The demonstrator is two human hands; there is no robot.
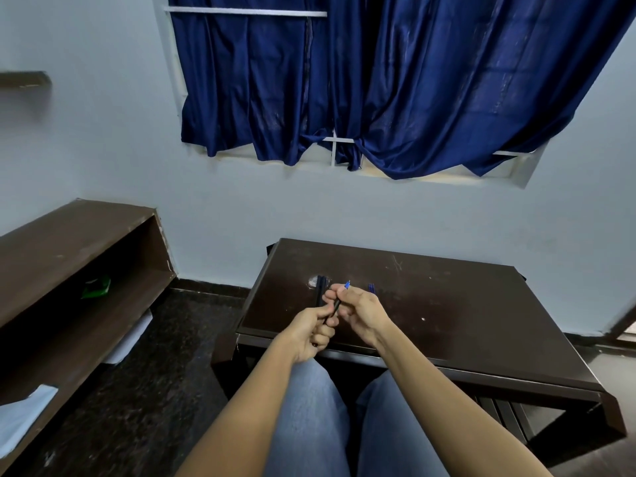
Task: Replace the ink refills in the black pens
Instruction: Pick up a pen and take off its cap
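Note:
My left hand (311, 333) grips the lower end of a black pen barrel (334, 308) above the near left part of the dark table (464, 321). My right hand (358, 313) pinches the upper part of the same pen, where a blue refill tip (347, 285) sticks out past my fingers. Other black pens (321, 291) lie side by side on the table just beyond my left hand. A small bunch of blue refills (371, 288) lies on the table to the right of my right hand.
The low dark table stands against a pale wall under a window with blue curtains (378, 80). A brown shelf unit (75, 270) with a green object (96, 287) runs along the left. My knees in blue jeans (309, 425) are below the table's front edge.

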